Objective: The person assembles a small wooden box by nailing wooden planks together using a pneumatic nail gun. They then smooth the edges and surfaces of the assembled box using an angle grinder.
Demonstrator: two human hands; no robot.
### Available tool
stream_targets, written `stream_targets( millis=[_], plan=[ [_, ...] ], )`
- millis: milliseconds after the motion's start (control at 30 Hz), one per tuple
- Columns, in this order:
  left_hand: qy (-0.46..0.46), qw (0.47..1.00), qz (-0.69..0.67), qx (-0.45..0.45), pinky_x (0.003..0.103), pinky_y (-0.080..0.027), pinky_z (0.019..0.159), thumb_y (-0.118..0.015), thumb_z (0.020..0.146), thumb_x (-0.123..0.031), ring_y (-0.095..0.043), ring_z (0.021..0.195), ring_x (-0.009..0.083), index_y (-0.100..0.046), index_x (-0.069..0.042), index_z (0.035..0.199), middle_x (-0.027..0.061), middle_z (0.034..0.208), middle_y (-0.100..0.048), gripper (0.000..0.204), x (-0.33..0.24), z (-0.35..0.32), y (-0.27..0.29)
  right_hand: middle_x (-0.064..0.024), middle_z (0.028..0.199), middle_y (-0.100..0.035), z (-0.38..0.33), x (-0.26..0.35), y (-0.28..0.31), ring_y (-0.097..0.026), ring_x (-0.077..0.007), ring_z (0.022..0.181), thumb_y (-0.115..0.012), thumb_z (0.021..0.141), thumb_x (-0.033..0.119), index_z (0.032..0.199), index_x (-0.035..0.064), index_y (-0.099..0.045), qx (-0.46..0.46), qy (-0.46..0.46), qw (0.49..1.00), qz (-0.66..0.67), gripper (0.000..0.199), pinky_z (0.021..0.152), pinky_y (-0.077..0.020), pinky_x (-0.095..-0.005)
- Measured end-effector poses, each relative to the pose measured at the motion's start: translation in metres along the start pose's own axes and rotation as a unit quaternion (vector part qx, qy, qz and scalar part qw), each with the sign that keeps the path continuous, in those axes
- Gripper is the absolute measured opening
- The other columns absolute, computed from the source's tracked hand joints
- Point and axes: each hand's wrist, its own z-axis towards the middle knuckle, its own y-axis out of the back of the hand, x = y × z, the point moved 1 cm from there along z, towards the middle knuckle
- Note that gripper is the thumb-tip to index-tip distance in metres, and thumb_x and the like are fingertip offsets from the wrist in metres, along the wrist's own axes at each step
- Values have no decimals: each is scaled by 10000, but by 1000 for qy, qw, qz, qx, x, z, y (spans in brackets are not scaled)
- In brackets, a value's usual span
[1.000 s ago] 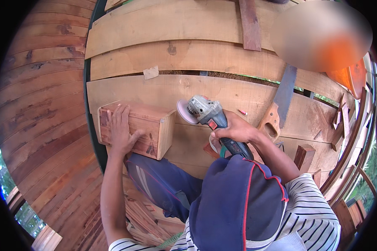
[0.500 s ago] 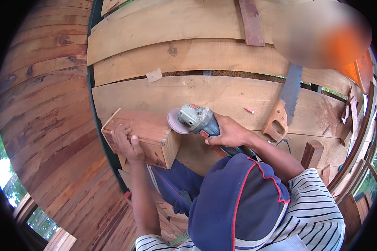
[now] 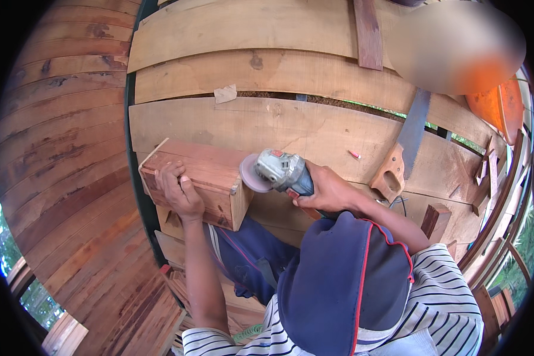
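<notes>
1. The left hand, left of the frame's centre, lies over the top and near side of a reddish wooden box, fingers curled down its face, pressing it in place.
2. The wooden box sits at the left edge of the plank counter, overhanging its near edge above the person's blue-trousered knee. A thin strip of wood sticks up at its upper left corner.
3. The right hand, just right of centre, is wrapped closed around the body of an angle grinder.
4. The angle grinder has a grey head and a blue body. Its round disc faces left and meets the right end of the wooden box at its upper corner; whether the disc is spinning cannot be told.
5. A handsaw with a wooden handle lies on the counter to the right, blade pointing to the upper right.
6. A small red pencil stub lies between the angle grinder and the handsaw.
7. A scrap of paper rests at the gap between planks above the box.
8. A small wood block stands at the right, near the person's striped sleeve.
9. A blue cap with red piping fills the lower centre.
10. Curved wooden planking runs down the left of the frame.
</notes>
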Motion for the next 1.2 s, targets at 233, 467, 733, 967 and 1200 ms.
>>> stream_targets(
  millis=[233, 467, 733, 967, 1200],
  plan=[
    [-8, 1000, 17, 0, 537, -277, 1193, -463, 935, -173, -612, 1146, 347, -636, -26, 1019, 145, 1109, -696, 242, -4, -2, 4, -274, 1047, -722, -3, 6, -20, -726, -375, 1004, -833, 747, 264, 1283, -77, -524, -6, 80, 997, 11, 707, 900, -552, -430],
    [-9, 1000, 13, -9, 528, -300, 1176, -474, 926, -152, -612, 1139, 346, -634, -27, 1010, 144, 1086, -695, 219, -1, -1, 4, -219, 1038, -730, -6, 24, -5, -713, -332, 996, -811, 758, 258, 1329, -52, -535, -8, -12, 999, 29, 706, 913, -539, -401],
    [14, 999, 33, -39, 474, -388, 1087, -491, 931, -139, -616, 1079, 331, -643, 3, 1013, 147, 1080, -694, 224, 1, -1, 1, -298, 1049, -715, -2, 6, -8, -719, -416, 1009, -821, 744, 261, 1308, -98, -511, -33, -1, 999, -1, 738, 918, -552, -429],
    [79, 979, 110, -150, 484, -420, 1001, -476, 998, -191, -584, 1075, 346, -623, -4, 1019, 149, 1097, -672, 239, 9, -17, 7, -233, 1085, -696, 20, 0, 3, -687, -342, 1001, -816, 740, 273, 1306, -64, -525, -80, 40, 995, 38, 720, 940, -524, -403],
    [78, 978, 137, -140, 507, -332, 1135, -415, 1034, -208, -584, 1202, 321, -638, -23, 1109, 113, 1177, -685, 299, 4, -23, 8, -219, 1010, -678, 74, 14, 39, -670, -321, 946, -819, 721, 304, 1268, -76, -536, -48, 19, 997, -55, 723, 895, -527, -396]
  ],
)
